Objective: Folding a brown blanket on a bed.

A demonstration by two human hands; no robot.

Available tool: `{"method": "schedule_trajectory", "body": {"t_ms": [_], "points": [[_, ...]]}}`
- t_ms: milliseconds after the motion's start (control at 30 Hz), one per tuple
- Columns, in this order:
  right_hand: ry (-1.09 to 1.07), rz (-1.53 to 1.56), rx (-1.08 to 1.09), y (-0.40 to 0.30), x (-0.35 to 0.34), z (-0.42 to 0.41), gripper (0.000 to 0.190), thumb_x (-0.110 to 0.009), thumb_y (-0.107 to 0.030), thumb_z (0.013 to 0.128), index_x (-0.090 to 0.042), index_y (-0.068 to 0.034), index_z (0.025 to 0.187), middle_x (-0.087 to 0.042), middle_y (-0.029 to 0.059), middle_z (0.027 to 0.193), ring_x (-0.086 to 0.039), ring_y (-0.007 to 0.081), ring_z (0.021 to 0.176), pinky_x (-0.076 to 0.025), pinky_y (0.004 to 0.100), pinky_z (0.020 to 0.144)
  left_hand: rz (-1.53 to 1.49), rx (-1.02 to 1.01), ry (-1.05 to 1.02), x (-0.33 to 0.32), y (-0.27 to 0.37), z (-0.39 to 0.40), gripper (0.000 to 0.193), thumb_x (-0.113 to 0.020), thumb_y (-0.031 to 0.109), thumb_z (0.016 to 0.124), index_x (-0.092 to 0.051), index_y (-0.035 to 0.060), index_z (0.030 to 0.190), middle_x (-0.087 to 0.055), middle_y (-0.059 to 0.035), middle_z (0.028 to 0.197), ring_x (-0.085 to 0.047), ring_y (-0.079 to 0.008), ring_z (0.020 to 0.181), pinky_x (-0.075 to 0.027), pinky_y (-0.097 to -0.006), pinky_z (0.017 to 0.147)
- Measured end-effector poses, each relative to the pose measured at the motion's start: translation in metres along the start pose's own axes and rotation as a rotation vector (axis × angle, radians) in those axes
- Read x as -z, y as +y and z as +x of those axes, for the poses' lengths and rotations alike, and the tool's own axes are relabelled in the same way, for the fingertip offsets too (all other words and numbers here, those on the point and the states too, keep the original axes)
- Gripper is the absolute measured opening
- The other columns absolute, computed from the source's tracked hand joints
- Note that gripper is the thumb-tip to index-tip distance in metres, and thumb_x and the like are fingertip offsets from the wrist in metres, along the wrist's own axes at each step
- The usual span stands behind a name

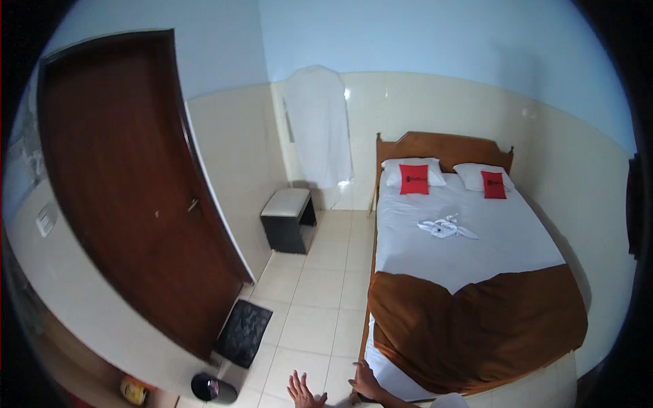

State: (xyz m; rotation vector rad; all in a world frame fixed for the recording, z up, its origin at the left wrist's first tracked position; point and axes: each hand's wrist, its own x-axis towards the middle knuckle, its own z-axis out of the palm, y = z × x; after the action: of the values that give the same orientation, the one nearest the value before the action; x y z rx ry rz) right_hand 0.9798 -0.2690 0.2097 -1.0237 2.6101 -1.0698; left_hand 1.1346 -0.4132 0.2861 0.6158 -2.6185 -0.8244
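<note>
At the bottom edge of the head view, my left hand [303, 391] is raised over the tiled floor, fingers spread, holding nothing. My right hand [365, 382] is beside the near left corner of the bed, its fingers partly bent; whether it touches the bed frame is unclear. Across the foot of the bed lies a rumpled brown blanket [479, 331] over a white sheet [459, 255]. A folded white towel [446, 227] rests mid-bed. Near the wooden headboard [449, 150], two small red cushions [413, 179] lean on white pillows [438, 168].
At left is a closed brown wooden door [122, 178] with a dark doormat [245, 331] before it. A black bin [214, 388] stands at the bottom left. A black stool with a pale top [287, 202] stands by the wall, near a hanging white cloth [319, 127].
</note>
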Motion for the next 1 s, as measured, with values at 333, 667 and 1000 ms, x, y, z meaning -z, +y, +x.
{"method": "schedule_trajectory", "body": {"t_ms": [333, 667, 1000], "points": [[0.143, 0.286, -0.239, -0.016, -0.08, 0.159, 0.081, -0.07, -0.022, 0.066, -0.022, -0.005, 0.129, -0.03, 0.0204, 0.127, -0.03, 0.0361, 0.119, -0.032, 0.0437, 0.096, 0.149, -0.216, -0.176, 0.04, -0.091, 0.202, 0.093, -0.071, 0.039, 0.063, -0.019, 0.0065, 0.133, -0.003, -0.0212, 0.141, -0.004, -0.0429, 0.129, -0.012, -0.0654, 0.095], [1.42, 0.658, -1.792, 0.131, -0.137, 0.227, 0.083, -0.072, -0.031, 0.063, -0.023, -0.012, 0.127, -0.05, 0.0189, 0.103, -0.051, 0.0368, 0.093, -0.042, 0.0474, 0.082, -0.01, -0.69, -0.579, -0.033, -0.093, 0.401, 0.091, -0.065, 0.049, 0.07, -0.015, 0.0138, 0.137, 0.001, -0.0159, 0.144, -0.004, -0.0407, 0.13, -0.011, -0.0673, 0.094], [2.134, 0.807, -1.568, 0.185, -0.112, 0.218, 0.102, -0.082, -0.03, 0.052, -0.022, 0.005, 0.127, -0.047, 0.021, 0.111, -0.049, 0.0322, 0.1, -0.038, 0.0397, 0.091, 0.005, -1.081, -1.0, -0.116, -0.035, 0.503, 0.092, -0.068, 0.044, 0.065, -0.019, 0.0089, 0.135, -0.005, -0.022, 0.141, -0.007, -0.042, 0.128, -0.013, -0.063, 0.095]]}}
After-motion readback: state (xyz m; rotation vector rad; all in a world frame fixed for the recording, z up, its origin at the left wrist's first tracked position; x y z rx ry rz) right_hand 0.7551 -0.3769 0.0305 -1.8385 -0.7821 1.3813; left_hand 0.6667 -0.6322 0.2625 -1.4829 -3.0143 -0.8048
